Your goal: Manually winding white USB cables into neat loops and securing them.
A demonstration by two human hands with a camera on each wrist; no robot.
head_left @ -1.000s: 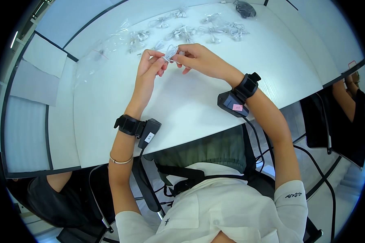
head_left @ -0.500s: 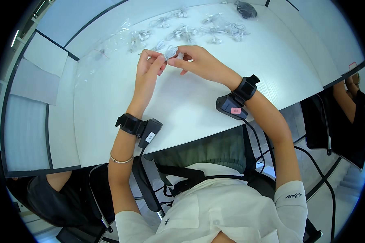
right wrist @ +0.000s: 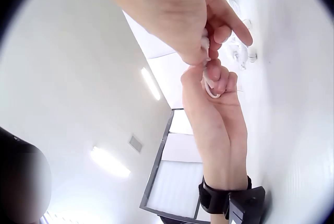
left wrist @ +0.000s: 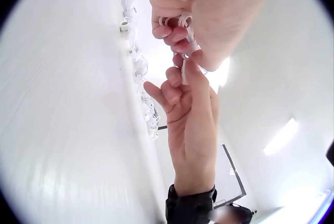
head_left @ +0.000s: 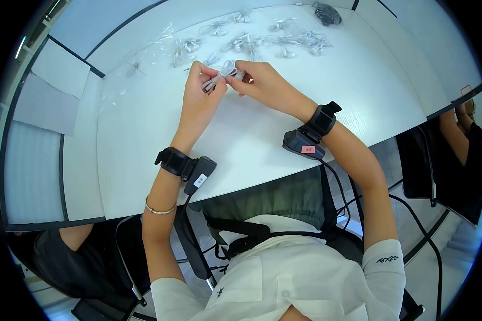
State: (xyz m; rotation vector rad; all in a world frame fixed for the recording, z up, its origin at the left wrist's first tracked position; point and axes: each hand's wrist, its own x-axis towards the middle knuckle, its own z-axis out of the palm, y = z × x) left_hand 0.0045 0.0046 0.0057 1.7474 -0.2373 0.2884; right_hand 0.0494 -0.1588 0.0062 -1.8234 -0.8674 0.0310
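Observation:
A coiled white cable (head_left: 228, 68), gathered at its middle with loops spreading to both sides, is held between the two hands above the desk. My left hand (head_left: 199, 99) grips the near-left loops between thumb and curled fingers; in the right wrist view a loop of the cable (right wrist: 210, 85) shows against those fingers. From the other side my right hand (head_left: 268, 83) pinches the bundle close to its middle, thumb tip nearly meeting the left thumb. A white piece (left wrist: 185, 72) shows between the right thumb and fingers in the left wrist view. The fingers partly cover the bundle.
Several more coiled white cables (head_left: 243, 41) lie at the back of the white desk (head_left: 316, 101). Clear plastic bags (head_left: 128, 72) lie at the left, and a dark bagged item (head_left: 326, 14) sits at the back right. Low partitions (head_left: 423, 40) border the desk.
My left hand has turned and its fingers have shifted, so more of the cable's loops show across it. The right hand keeps its pinch and has moved only slightly.

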